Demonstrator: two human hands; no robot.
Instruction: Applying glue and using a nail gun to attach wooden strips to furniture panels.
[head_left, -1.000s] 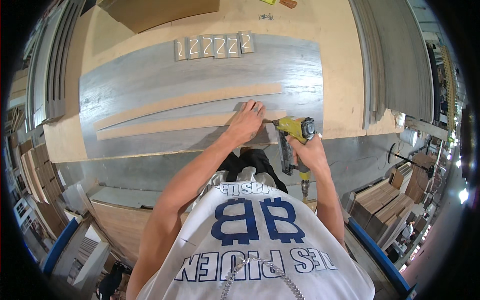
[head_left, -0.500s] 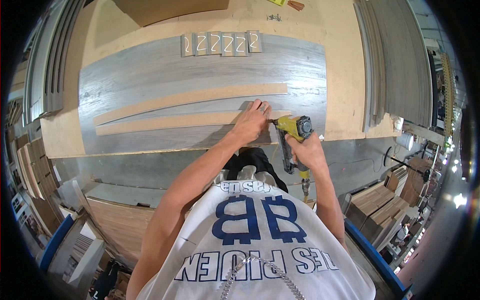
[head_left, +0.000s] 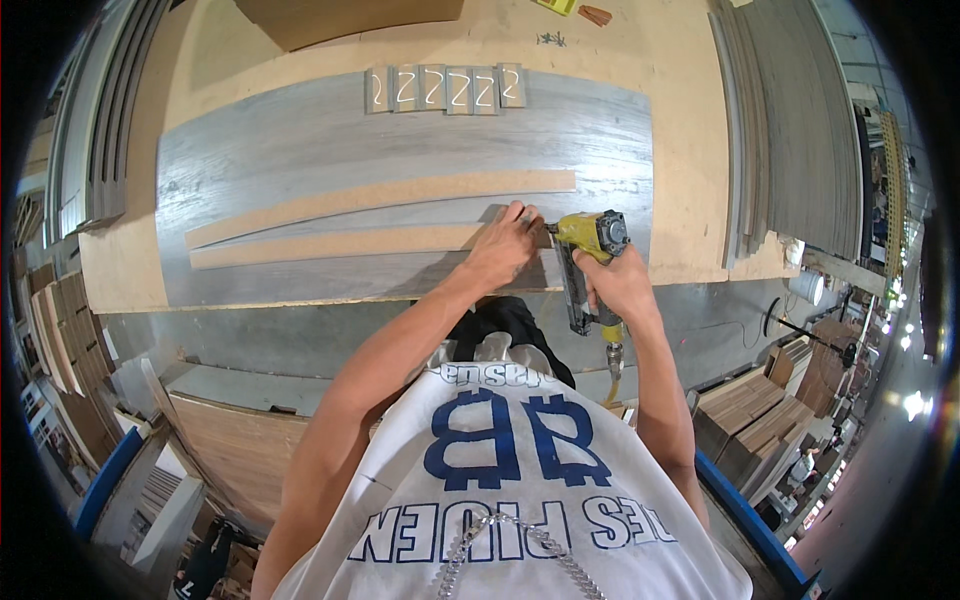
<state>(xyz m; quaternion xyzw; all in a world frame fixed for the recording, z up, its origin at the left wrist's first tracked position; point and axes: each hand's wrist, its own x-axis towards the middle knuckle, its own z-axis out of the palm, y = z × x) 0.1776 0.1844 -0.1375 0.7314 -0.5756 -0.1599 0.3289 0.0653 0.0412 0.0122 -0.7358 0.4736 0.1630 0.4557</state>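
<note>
Across the middle of the frame, the lower wooden strip [head_left: 330, 243] lies flat on the grey panel [head_left: 300, 140] on the bench [head_left: 690, 120], just below a second, longer strip [head_left: 380, 196]. It looks thin, light and bendy along its length, so it is best pinned flat near the working end. The left hand [head_left: 505, 245] does just that, fingers spread and pressing on the strip's right end, grip open. Right of it, the right hand [head_left: 618, 283] has its grip closed round the handle of the yellow nail gun [head_left: 590, 250], nose at the strip. Compared with a second earlier, the hands and tool sit almost unchanged; only the view has shifted slightly.
</note>
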